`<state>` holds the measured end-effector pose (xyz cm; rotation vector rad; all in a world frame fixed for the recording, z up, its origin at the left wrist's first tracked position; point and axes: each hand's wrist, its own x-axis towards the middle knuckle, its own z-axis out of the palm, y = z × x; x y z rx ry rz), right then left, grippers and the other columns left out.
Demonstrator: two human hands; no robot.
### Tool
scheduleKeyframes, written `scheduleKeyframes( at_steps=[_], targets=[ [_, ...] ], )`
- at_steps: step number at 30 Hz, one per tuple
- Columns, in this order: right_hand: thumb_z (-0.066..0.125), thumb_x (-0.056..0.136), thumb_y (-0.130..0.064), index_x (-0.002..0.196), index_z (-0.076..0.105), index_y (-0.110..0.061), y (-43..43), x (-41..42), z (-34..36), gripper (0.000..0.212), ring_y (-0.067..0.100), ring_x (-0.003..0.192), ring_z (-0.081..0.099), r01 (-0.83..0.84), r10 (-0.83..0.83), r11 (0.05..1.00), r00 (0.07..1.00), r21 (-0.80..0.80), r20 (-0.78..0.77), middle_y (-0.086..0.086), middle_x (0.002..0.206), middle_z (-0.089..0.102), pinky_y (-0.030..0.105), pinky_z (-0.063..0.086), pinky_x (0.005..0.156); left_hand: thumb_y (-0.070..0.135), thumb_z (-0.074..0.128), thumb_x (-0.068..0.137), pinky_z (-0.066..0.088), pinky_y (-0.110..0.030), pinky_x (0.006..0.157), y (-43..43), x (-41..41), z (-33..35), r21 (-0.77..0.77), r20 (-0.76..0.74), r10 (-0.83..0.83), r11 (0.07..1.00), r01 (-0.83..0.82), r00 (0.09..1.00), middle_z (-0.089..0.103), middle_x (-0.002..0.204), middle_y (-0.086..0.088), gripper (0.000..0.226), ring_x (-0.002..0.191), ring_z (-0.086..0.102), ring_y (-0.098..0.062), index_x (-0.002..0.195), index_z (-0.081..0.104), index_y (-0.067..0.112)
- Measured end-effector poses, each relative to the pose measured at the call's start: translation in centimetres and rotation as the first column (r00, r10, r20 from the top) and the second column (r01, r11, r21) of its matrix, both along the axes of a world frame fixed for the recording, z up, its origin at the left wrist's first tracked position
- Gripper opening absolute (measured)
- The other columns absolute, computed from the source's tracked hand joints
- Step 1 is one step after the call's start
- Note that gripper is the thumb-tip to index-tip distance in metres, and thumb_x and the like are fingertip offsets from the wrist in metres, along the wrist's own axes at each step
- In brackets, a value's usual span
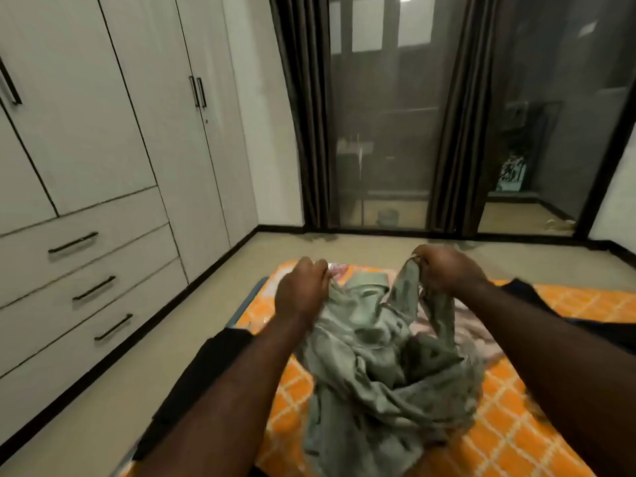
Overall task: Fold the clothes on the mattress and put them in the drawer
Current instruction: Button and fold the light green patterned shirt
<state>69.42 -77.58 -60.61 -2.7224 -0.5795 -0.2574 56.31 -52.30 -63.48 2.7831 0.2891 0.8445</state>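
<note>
A crumpled sage-green cloth garment (378, 366) lies heaped on the orange mattress (516, 425) with its white lattice pattern, its upper part lifted. The left hand (303, 287) has its fingers curled round the garment's left edge; the right hand (447, 268) grips a bunched strip of it. The mattress sits on a beige floor (172, 321). To the left stand three pale drawers with black bar handles (86, 270), all closed, under tall pale wardrobe doors (137, 115). Ahead, dark brown curtains (306, 115) flank glass doors (385, 115).
</note>
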Motion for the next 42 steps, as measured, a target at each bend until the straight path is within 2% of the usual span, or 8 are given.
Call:
scheduleKeyframes(
  at_steps=[4, 12, 15, 18, 24, 31, 37, 42],
  targets=[
    [0.056, 0.091, -0.033, 0.105, 0.061, -0.028, -3.7, -0.2, 7.5, 0.016, 0.035, 0.089, 0.066, 0.115, -0.139, 0.972, 0.984, 0.205, 0.109, 0.008, 0.100, 0.068, 0.044, 0.058, 0.075, 0.063, 0.023, 0.096, 0.044, -0.040, 0.062, 1.4, 1.2, 8.8, 0.122, 0.122, -0.073, 0.991, 0.058, 0.990, 0.060, 0.095, -0.007, 0.053, 0.084, 0.063, -0.037, 0.099, 0.053, 0.019],
    [0.044, 0.100, -0.014, 0.110, 0.063, -0.007, -11.0, 0.1, 18.9, 0.023, 0.040, 0.097, 0.061, 0.162, -0.408, 0.736, 0.881, 0.658, 0.240, 0.019, 0.105, 0.065, 0.038, 0.044, 0.077, 0.053, 0.039, 0.098, 0.043, -0.035, 0.057, 5.3, 3.0, 21.8, 0.307, 0.302, -0.079, 0.952, -0.018, 0.950, 0.052, 0.086, -0.004, 0.029, 0.071, 0.062, -0.033, 0.101, 0.050, 0.026],
    [0.052, 0.096, -0.022, 0.100, 0.065, -0.005, -13.1, 0.5, 17.0, 0.021, 0.036, 0.089, 0.059, 0.236, -0.408, 0.796, 0.889, 0.557, 0.207, 0.019, 0.100, 0.064, 0.038, 0.045, 0.075, 0.056, 0.040, 0.099, 0.044, -0.035, 0.059, 6.7, 3.5, 21.6, 0.213, 0.299, -0.054, 0.977, -0.011, 0.953, 0.058, 0.083, -0.005, 0.033, 0.073, 0.060, -0.032, 0.089, 0.048, 0.026],
    [0.067, 0.089, -0.030, 0.083, 0.061, -0.013, -13.7, 0.8, 10.3, 0.020, 0.030, 0.085, 0.057, 0.352, -0.355, 0.930, 0.935, 0.108, 0.006, 0.017, 0.102, 0.066, 0.032, 0.044, 0.071, 0.052, 0.050, 0.097, 0.043, -0.033, 0.061, 6.5, 3.7, 16.4, 0.096, 0.051, -0.155, 0.984, 0.150, 0.987, 0.063, 0.079, -0.001, 0.028, 0.078, 0.064, -0.028, 0.080, 0.050, 0.029],
    [0.060, 0.090, -0.036, 0.121, 0.064, -0.023, -12.2, -1.3, -5.6, 0.033, 0.026, 0.115, 0.063, 0.337, -0.424, 0.873, 0.882, -0.353, -0.206, 0.004, 0.124, 0.066, 0.040, 0.050, 0.099, 0.041, 0.076, 0.083, 0.049, -0.036, 0.089, 4.1, 2.9, -0.7, 0.125, -0.554, -0.135, 0.962, 0.242, 0.822, 0.051, 0.123, -0.002, 0.045, 0.109, 0.055, -0.025, 0.124, 0.057, 0.037],
    [0.071, 0.086, -0.027, 0.099, 0.067, -0.030, -3.6, -2.8, -13.0, 0.014, 0.017, 0.092, 0.062, -0.060, -0.002, 0.977, 0.956, -0.203, -0.294, -0.003, 0.099, 0.062, 0.028, 0.048, 0.076, 0.018, 0.064, 0.089, 0.053, -0.040, 0.081, 2.4, 3.1, -11.1, 0.352, -0.689, 0.032, 0.888, 0.296, 0.724, 0.056, 0.119, -0.009, 0.021, 0.108, 0.061, -0.030, 0.110, 0.067, 0.016],
    [0.067, 0.090, -0.019, 0.125, 0.063, -0.021, 1.9, -0.9, -16.5, 0.036, 0.029, 0.115, 0.059, 0.001, -0.008, 0.999, 0.985, -0.045, -0.172, 0.009, 0.127, 0.059, 0.036, 0.050, 0.095, 0.019, 0.061, 0.091, 0.052, -0.040, 0.083, 3.3, 4.4, -12.5, 0.394, -0.737, 0.134, 0.882, 0.259, 0.663, 0.064, 0.114, -0.010, 0.022, 0.107, 0.064, -0.030, 0.111, 0.068, 0.015],
    [0.066, 0.092, -0.027, 0.116, 0.063, -0.024, 2.4, 0.4, -17.8, 0.024, 0.025, 0.100, 0.062, 0.025, -0.045, 0.989, 0.990, -0.149, -0.133, 0.006, 0.115, 0.060, 0.036, 0.056, 0.082, 0.030, 0.054, 0.095, 0.052, -0.040, 0.088, 4.8, 4.4, -12.9, 0.244, -0.699, 0.018, 0.946, 0.215, 0.715, 0.061, 0.118, -0.009, 0.026, 0.110, 0.061, -0.029, 0.119, 0.062, 0.023]
  ],
)
